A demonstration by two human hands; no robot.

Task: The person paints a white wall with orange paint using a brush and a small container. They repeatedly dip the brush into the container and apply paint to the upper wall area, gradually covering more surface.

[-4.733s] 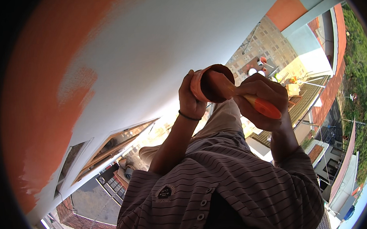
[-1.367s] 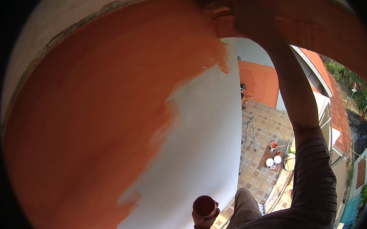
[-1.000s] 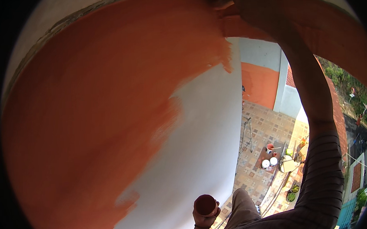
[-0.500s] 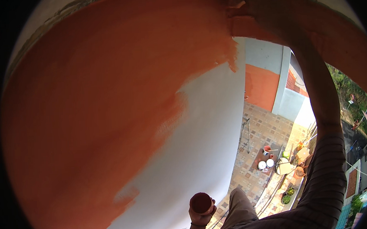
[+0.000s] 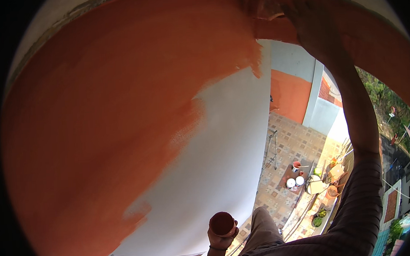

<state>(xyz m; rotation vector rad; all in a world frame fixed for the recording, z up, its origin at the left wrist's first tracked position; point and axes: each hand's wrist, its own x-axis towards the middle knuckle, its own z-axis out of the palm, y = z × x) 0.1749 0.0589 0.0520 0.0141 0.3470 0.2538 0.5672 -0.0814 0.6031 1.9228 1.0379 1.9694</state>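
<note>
Two hands are at work against a tall outside wall (image 5: 225, 163) that is white in its lower right part and coated in fresh orange paint across its upper left. The right hand (image 5: 310, 25) is raised to the top of the view, its fingers wrapped around a paintbrush with a pale handle (image 5: 273, 16) whose head lies against the orange band at the wall's upper edge; the bristles blend into the wet paint and cannot be told apart from it. The arm runs down the right side into a dark striped sleeve (image 5: 359, 208). The left hand (image 5: 221, 239) sits low in the view, near the lower edge, clasped from below around a small round cup of orange-red paint (image 5: 222, 222), held upright just beside the white part of the wall. Far below lies a patterned tiled courtyard (image 5: 288, 147), where two white paint buckets (image 5: 294, 182) stand together next to a smaller orange one (image 5: 296, 165). A metal stepladder (image 5: 270, 148) stands near the wall's foot.
</note>
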